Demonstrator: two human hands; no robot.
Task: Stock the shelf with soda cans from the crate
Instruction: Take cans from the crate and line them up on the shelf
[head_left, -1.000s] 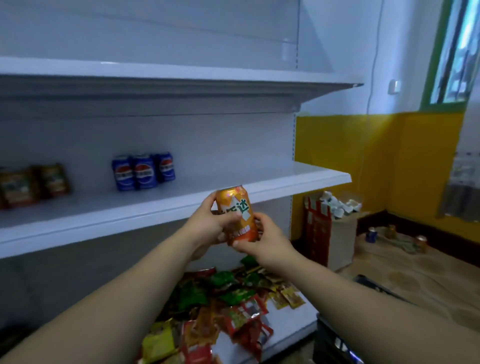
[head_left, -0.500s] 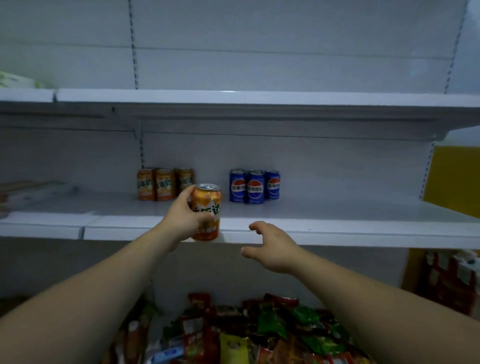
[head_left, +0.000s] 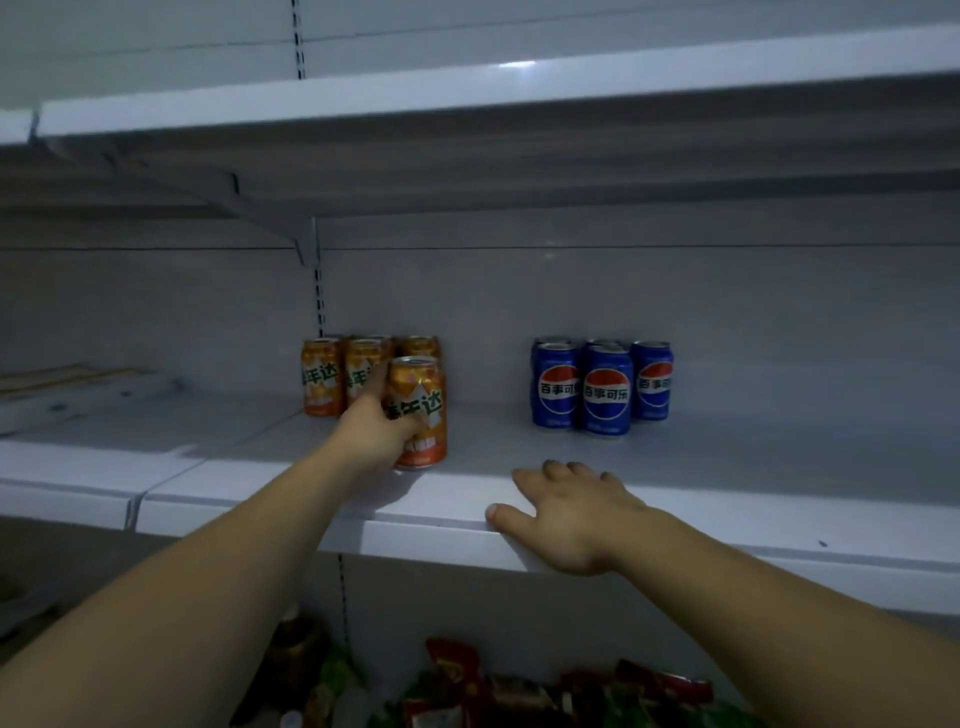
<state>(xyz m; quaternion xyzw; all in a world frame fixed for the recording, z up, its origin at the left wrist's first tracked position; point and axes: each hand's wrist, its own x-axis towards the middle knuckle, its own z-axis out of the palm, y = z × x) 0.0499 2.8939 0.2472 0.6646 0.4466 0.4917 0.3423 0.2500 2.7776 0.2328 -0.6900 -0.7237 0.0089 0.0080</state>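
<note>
My left hand (head_left: 382, 434) clamps the upright orange can (head_left: 418, 413) just in front of the orange cluster (head_left: 343, 376); my right hand (head_left: 569, 512) rests flat.

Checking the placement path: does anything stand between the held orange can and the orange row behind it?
Nothing visible does. The left hand grips the orange can in front of the orange row; the blue cans stand apart to the right.
</note>
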